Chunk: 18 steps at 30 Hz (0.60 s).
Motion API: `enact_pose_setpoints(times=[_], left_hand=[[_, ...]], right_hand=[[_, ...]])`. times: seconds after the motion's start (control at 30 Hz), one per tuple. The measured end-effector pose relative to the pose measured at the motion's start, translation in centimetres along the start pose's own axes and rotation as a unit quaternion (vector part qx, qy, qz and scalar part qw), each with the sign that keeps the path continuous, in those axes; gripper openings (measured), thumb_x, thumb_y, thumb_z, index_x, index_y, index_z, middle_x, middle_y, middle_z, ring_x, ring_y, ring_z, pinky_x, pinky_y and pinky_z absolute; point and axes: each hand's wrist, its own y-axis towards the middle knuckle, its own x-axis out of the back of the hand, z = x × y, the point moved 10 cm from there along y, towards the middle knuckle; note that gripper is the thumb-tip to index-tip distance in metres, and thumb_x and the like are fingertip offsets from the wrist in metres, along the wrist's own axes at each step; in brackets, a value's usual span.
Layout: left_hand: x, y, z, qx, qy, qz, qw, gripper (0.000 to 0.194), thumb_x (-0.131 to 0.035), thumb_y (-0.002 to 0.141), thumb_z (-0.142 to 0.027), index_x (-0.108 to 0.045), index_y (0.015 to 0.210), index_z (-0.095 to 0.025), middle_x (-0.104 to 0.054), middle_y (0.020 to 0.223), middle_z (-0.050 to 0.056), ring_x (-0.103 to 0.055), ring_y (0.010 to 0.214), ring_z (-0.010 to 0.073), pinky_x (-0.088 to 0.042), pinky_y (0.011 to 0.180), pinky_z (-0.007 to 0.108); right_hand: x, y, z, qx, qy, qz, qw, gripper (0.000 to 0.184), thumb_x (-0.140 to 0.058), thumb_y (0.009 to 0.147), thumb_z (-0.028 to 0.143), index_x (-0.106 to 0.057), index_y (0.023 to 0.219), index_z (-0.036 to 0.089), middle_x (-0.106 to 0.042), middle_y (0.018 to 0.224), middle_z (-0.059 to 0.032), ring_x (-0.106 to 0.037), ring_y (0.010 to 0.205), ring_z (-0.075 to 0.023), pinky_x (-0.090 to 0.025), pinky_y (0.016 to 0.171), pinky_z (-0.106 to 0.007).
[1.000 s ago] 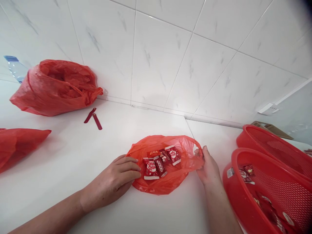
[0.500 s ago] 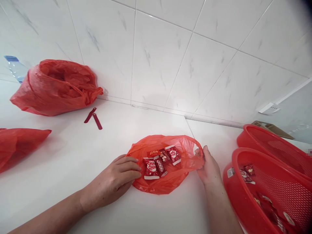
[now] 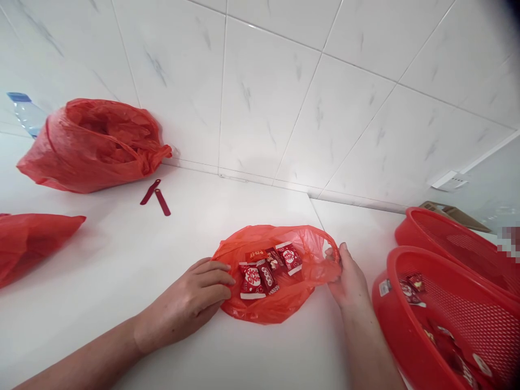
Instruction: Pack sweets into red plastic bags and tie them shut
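Note:
A thin red plastic bag (image 3: pixel 284 300) lies with its mouth spread wide on the white table. Inside it, several small wrapped snack packets (image 3: pixel 252 279) with red and white printing are gathered. My left hand (image 3: pixel 195 295) grips the bag's left rim, fingers curled over the edge into the mouth and thumb hidden. On the opposite side, my right hand (image 3: pixel 347 276) pinches the rim near the bag's handle loop, its fingers partly behind the plastic.
Two red mesh baskets stand at the right; the nearer basket (image 3: pixel 392 309) holds some packets. A full red bag (image 3: pixel 93 157), a plastic bottle (image 3: pixel 28 116) and two dark red strips (image 3: pixel 162 201) are at the left. Another red bag (image 3: pixel 36 238) lies at the left edge. A tiled wall (image 3: pixel 264 97) runs behind.

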Motion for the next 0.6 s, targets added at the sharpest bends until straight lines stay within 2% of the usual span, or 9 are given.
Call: enact_pose_setpoints(times=[0.3, 0.6], left_hand=[[0.09, 0.22, -0.12, 0.001, 0.003, 0.002, 1.0, 0.019, -0.047, 0.087, -0.008, -0.06, 0.087, -0.021, -0.068, 0.096, 0.004, -0.059, 0.099, 0.018, -0.046, 0.087, 0.033], [-0.08, 0.09, 0.1, 0.004, -0.012, 0.012, 1.0, 0.018, -0.048, 0.086, -0.008, -0.06, 0.089, -0.021, -0.067, 0.1, 0.005, -0.057, 0.103, 0.0184, -0.043, 0.092, 0.035]], right_hand=[[-0.63, -0.36, 0.38, 0.006, -0.024, 0.013, 1.0, 0.035, -0.068, 0.071, 0.053, -0.062, 0.073, 0.019, -0.049, 0.053, 0.0063, -0.035, 0.038, -0.004, -0.031, 0.037, -0.018], [-0.3, -0.35, 0.3, -0.002, -0.035, -0.017, 0.999, 0.039, -0.072, 0.064, 0.055, -0.061, 0.071, 0.018, -0.052, 0.051, 0.0056, -0.038, 0.036, -0.005, -0.031, 0.034, -0.018]])
